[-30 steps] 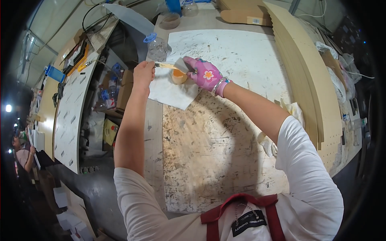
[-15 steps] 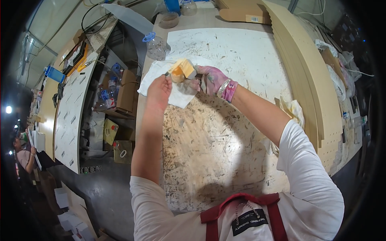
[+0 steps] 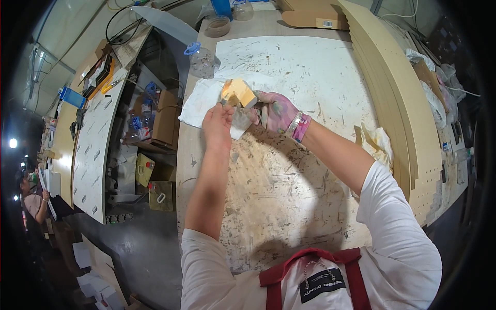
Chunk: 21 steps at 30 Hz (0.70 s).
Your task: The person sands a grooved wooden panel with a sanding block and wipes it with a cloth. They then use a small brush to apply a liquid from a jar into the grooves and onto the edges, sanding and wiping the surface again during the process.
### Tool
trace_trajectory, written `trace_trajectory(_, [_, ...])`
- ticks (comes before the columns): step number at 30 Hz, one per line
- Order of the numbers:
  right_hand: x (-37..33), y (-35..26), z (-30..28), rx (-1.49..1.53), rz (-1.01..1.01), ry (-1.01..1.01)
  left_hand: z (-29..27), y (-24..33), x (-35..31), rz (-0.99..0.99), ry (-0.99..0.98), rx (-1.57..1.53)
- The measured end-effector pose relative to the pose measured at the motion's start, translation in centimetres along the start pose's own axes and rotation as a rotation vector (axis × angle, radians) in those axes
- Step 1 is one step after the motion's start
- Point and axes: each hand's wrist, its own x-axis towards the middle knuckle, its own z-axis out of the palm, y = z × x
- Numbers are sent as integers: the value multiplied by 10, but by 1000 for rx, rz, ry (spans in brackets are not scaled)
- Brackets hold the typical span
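Note:
A small block with pale yellow faces, an orange patch and a greyish side (image 3: 239, 93) is held up over the worktable. My right hand (image 3: 279, 111), in a pink-stained thin glove, grips it from the right. My left hand (image 3: 217, 120) is bare, its fingers pinched together at the block's lower left edge. Whatever sits between those fingertips is too small to make out. Under and behind both hands a crumpled white cloth (image 3: 197, 99) lies on the table. A clear plastic bottle with a blue cap (image 3: 200, 63) is beside the cloth.
The worktable (image 3: 279, 191) has a stained, scuffed top. Long beige boards (image 3: 385, 93) stand along its right side, with a yellowish crumpled cloth (image 3: 376, 144) against them. A round tub (image 3: 218, 26) and cardboard (image 3: 315, 14) are at the back. Another person (image 3: 36, 199) is far left.
Both hands and the block have shifted slightly right and down. The block has been turned, so its orange patch shows less. My left forearm has swung to the right.

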Motion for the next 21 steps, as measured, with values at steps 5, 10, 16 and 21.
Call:
trace_trajectory(5, [-2, 2, 3, 36, -7, 81, -1, -7, -5, 17, 47, -88])
trace_trajectory(10, [-7, 5, -5, 110, 83, -81, 0, -2, 0, 144, 44, 56])
trace_trajectory(16, [-35, 3, -1, 95, 95, -174, -3, 25, 10, 412, 45, 483])
trace_trajectory(21, [-47, 7, -9, 129, 24, -91, 12, 41, 14, 702, -29, 1210])
